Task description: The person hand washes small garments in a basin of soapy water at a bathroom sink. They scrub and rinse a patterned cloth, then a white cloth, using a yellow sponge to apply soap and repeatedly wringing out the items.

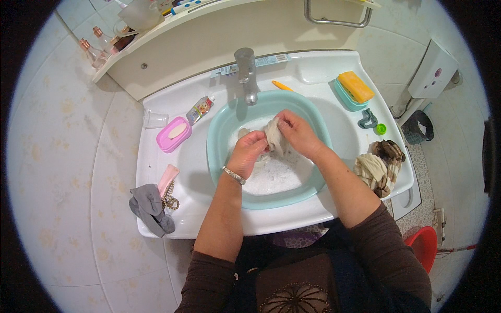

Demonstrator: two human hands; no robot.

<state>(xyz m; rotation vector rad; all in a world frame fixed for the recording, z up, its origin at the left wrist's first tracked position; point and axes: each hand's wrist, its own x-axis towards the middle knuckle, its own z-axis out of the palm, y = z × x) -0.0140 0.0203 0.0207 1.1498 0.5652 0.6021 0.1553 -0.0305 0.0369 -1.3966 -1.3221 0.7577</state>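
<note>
Between my two hands a wet, pale cloth, perhaps a sock, is held just above foamy water. My left hand, with a silver bangle at the wrist, pinches its lower left side. At the upper right, my right hand grips the cloth's top edge between thumb and fingers. Both hands are over a light-green plastic basin, which sits in the white washbasin. Some more pale fabric shows behind my left hand, partly hidden.
The faucet overhangs the basin's back rim. Left are a pink soap dish, a tube, a clear cup and grey socks. Right are an orange soap bar in a green dish and bunched striped socks.
</note>
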